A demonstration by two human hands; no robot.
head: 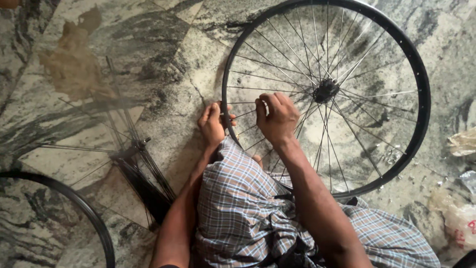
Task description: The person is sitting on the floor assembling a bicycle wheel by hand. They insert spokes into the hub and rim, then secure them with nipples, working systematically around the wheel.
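Wheel: a black bicycle rim laced with thin silver spokes to a dark hub, lying flat on the marbled stone floor, far right of the person's lap.
Left hand: at the near-left arc of the rim, fingers curled over its edge; the grip looks closed on the rim, though what sits under the fingertips is hidden.
Right hand: inside the rim, just right of the left hand, fingers pinched together around a spoke end; whether a nipple or small tool is in the pinch cannot be told.
Doing it well: as a judgement, the left hand should pin the rim steady while the right works one spoke at a time, keeping neighbouring spokes uncrossed and unbent.
Lap: checked blue-grey cloth over the knees, touching the near edge of the wheel.
Nearby left: a loose bundle of dark spokes on a second hub, and part of another black rim at the near-left corner.
Nearby right: crumpled plastic wrapping and small bits scattered on the floor.
In the way: the lapped cloth and knee crowd the near rim; the loose bundle lies close to the left elbow.
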